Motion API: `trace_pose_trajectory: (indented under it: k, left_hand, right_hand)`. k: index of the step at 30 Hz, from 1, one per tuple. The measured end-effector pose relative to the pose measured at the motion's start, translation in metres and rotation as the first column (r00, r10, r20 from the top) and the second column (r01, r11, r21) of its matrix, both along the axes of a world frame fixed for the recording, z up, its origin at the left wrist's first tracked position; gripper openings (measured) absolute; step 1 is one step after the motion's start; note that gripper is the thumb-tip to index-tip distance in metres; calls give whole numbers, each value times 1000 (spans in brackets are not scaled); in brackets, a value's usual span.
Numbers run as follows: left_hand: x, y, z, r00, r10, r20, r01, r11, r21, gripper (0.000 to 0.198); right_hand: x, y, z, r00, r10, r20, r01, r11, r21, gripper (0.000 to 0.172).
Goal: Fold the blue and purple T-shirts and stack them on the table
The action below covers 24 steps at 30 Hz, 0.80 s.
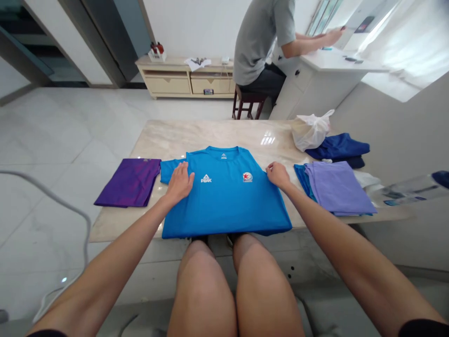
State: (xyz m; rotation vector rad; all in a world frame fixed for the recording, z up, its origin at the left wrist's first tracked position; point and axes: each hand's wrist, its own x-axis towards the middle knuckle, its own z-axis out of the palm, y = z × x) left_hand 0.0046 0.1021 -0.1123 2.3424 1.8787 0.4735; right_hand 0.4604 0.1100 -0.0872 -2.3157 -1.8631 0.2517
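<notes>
A bright blue T-shirt (224,196) with a white logo lies front-up on the marble table (196,135), its bottom hem hanging over the near edge. My left hand (179,181) rests flat on the shirt's left shoulder, fingers stretched out. My right hand (278,175) is at the shirt's right shoulder, fingers curled onto the fabric where the sleeve is tucked in. The left sleeve (168,171) still sticks out toward a folded purple garment (129,182).
To the right lies a folded lilac shirt (338,187) on a blue one, with dark blue clothes (338,147) and a white plastic bag (310,130) behind. A plastic bottle (410,189) sits far right. Another person in grey (263,42) sits at a white desk beyond.
</notes>
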Motion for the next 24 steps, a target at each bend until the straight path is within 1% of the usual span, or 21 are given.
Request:
trace_pose_trajectory:
  k: [2,3,5,7,10,13,16,18,20,22,24]
  left_hand:
    - [-7,11,-7,999,39,2,-39,999,-38,78]
    - [-9,12,-9,998,62,-3,-62,997,-54,80]
    - [-11,6,-11,994,110,-17,-111,991,-71,83]
    - [-10,-10,-12,988,154,-31,-156,985,-77,84]
    - [-6,-46,-12,979,199,-48,-202,976,-79,83]
    - [-5,-85,-11,969,241,-55,-244,969,-46,81]
    - [-8,-114,-9,950,307,-58,-308,951,-7,78]
    - [-10,-128,-8,938,341,-55,-341,940,9,77]
    - [-11,-137,-7,933,356,-45,-355,934,31,75]
    - [-11,-143,-6,931,364,-25,-362,931,57,71]
    - [-10,-144,-7,931,365,-2,-364,928,76,68]
  right_hand:
    - [9,15,-9,1000,16,-7,-16,1000,-21,36]
    - [12,18,-13,999,36,-12,-36,999,-24,39]
    - [12,13,-19,996,84,-13,-84,996,-15,41]
    - [7,-6,-22,994,113,1,-113,994,-1,39]
    - [-5,-50,-22,995,93,29,-93,996,11,36]
    - [-14,-97,-17,997,60,39,-61,998,23,33]
    - [-13,-131,-10,999,-2,39,1,1000,31,28]
    - [-6,-144,-7,997,-73,28,72,997,30,29]
    - [4,-149,-6,988,-151,6,151,988,27,34]
    - [13,-146,-4,977,-211,-25,211,977,28,39]
    - [21,-138,-3,971,-232,-59,234,972,33,39]
